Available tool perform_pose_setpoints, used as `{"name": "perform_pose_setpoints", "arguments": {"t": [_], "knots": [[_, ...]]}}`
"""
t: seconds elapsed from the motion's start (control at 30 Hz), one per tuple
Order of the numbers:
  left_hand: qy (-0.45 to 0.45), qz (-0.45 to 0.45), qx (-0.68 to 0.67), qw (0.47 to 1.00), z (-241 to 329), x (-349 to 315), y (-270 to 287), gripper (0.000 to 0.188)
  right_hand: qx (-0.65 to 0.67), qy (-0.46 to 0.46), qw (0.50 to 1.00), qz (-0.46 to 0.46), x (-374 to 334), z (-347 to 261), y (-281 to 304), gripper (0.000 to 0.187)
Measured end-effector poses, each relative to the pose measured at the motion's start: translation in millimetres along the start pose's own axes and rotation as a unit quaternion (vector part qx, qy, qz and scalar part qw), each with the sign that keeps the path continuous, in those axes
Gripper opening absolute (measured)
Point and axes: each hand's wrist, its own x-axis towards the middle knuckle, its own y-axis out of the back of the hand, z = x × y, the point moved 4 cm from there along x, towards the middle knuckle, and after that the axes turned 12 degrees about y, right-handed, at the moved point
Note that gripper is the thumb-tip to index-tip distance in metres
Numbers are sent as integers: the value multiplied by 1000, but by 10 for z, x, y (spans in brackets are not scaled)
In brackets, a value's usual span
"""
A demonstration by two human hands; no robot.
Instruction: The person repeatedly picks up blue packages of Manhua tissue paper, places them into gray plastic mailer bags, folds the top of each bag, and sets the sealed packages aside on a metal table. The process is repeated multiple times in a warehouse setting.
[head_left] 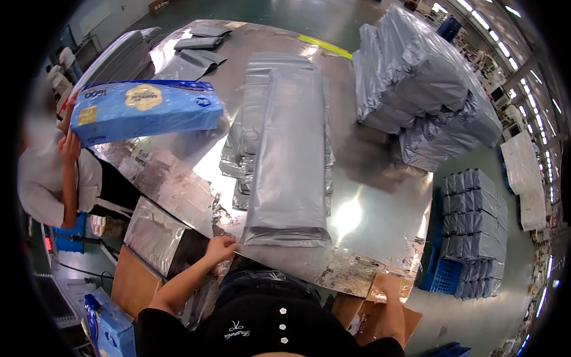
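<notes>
A stack of flat grey plastic mailing bags (pixel 285 154) lies lengthwise on the metal table in front of me, the top one with its folded end toward me. My left hand (pixel 221 249) is at the table's near edge, just left of that bag's near corner. Its fingers are bent together, and what they hold, if anything, is too small to make out. Far to the right, my right hand (pixel 388 285) is at the table's front right corner, over a taped piece of cardboard (pixel 376 293). The fingers of this hand are hidden.
A co-worker at the left holds a blue plastic-wrapped tissue pack (pixel 148 112) over the metal table (pixel 380 226). Filled grey bags (pixel 416 77) are piled at the far right. More bundles (pixel 476 208) stand on a blue pallet. Loose grey bags (pixel 190 64) lie at the far left.
</notes>
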Motion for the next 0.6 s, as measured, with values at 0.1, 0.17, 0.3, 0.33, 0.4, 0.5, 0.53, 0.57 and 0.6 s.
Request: {"name": "perform_pose_setpoints", "arguments": {"t": [0.1, 0.17, 0.3, 0.33, 0.4, 0.5, 0.53, 0.57, 0.6], "knots": [[-185, 182, 154, 953, 816, -403, 379, 32, 63, -111, 972, 198, -188, 279, 499, 34], [-338, 210, 208, 894, 1154, -577, 371, 41, 201, 73, 943, 256, -75, -805, 1518, 34], [-556, 119, 364, 738, 1701, -489, 100, 39, -32, 483, 843, 236, 172, -2472, 2067, 57], [-563, 114, 395, 717, 1707, -392, 88, 36, -65, 499, 832, 235, 236, -2665, 2142, 56], [-529, 126, 484, 686, 1507, -167, 120, 31, -111, 456, 845, 258, 539, -2642, 2038, 54], [-494, 142, 527, 676, 1286, 8, 233, 18, -70, 427, 858, 279, 800, -2602, 1906, 48], [-492, 148, 509, 690, 1249, 54, 276, 16, -42, 430, 854, 291, 854, -2549, 1855, 48], [-490, 154, 491, 704, 1214, 99, 320, 14, -14, 433, 849, 303, 898, -2502, 1801, 49], [-514, 194, 415, 725, 1224, 48, 384, 13, 38, 421, 848, 318, 892, -2468, 1797, 47]]}}
